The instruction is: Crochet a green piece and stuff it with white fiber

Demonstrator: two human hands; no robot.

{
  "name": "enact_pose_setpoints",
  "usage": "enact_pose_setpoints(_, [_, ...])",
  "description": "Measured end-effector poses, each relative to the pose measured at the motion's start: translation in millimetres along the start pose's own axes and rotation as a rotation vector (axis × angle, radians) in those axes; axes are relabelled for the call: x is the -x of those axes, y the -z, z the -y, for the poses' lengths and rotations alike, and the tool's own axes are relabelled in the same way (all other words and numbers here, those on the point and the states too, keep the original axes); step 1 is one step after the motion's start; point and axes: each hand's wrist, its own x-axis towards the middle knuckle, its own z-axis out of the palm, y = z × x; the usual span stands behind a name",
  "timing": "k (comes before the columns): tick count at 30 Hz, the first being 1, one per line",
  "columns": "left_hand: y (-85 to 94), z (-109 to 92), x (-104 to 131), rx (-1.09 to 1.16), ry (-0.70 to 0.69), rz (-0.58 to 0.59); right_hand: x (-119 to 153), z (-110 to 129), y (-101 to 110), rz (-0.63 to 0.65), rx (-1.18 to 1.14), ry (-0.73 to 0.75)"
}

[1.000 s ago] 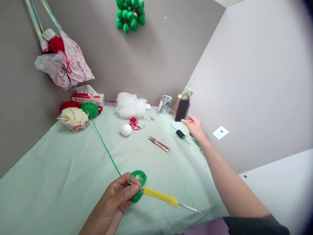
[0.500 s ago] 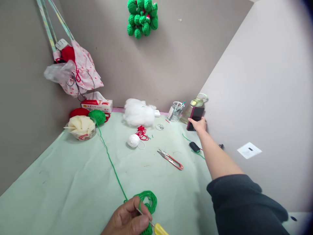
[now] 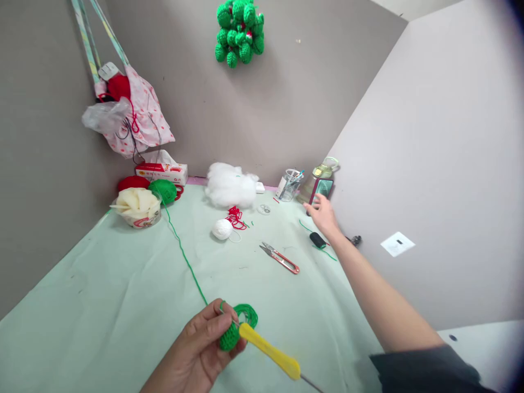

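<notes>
My left hand (image 3: 208, 338) pinches a small green crochet piece (image 3: 230, 337) together with a yellow-handled crochet hook (image 3: 270, 350). Green yarn (image 3: 186, 259) runs from the hand to a green ball (image 3: 164, 191); a loose green coil (image 3: 250, 314) lies just behind the fingers. At the back right, my right hand (image 3: 322, 214) is in front of a phone (image 3: 323, 188) that leans upright against a bottle (image 3: 309, 188). Its fingers are apart, near the lit screen, and nothing is gripped in them.
Red-handled snips (image 3: 282, 258), a dark thread spool (image 3: 317, 240), a white yarn ball (image 3: 221, 229) and white stuffing (image 3: 230, 185) lie on the table. Behind are a glass jar (image 3: 290, 185), a tissue box (image 3: 161, 173) and a bowl (image 3: 139, 210). A bag (image 3: 143, 109) hangs at left.
The phone's screen has lit up, and my right hand has let go of its side. My left hand has turned and risen slightly, showing more of the yellow hook handle.
</notes>
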Motion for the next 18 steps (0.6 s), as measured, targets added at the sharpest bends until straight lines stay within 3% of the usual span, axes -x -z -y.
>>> enact_pose_setpoints(3, [-0.7, 2, 6, 0.043, -0.034, -0.028, 83, 38, 25, 0.293, -0.146, 0.177])
enact_pose_setpoints(5, [-1.6, 7, 10, 0.069, -0.057, -0.039, 148, 60, 44, 0.522, -0.373, 0.41])
enact_pose_setpoints(6, [-2.4, 11, 12, 0.074, -0.06, -0.03, 179, 69, 52, 0.578, -0.503, 0.515])
enact_pose_setpoints(9, [-6.2, 25, 20, 0.059, -0.047, 0.052, 254, 87, 64, 0.527, -0.688, 0.675])
enact_pose_setpoints(11, [-8.4, 32, 26, 0.014, -0.049, 0.116, 284, 92, 62, 0.384, -0.745, 0.666])
enact_pose_setpoints(15, [-6.6, 35, 35, -0.239, -0.142, 0.21, 308, 99, 47, 0.224, -0.937, 0.399])
enact_pose_setpoints(18, [1.0, 31, 37, -0.418, -0.257, 0.235, 313, 105, 39, 0.213, -1.039, 0.235])
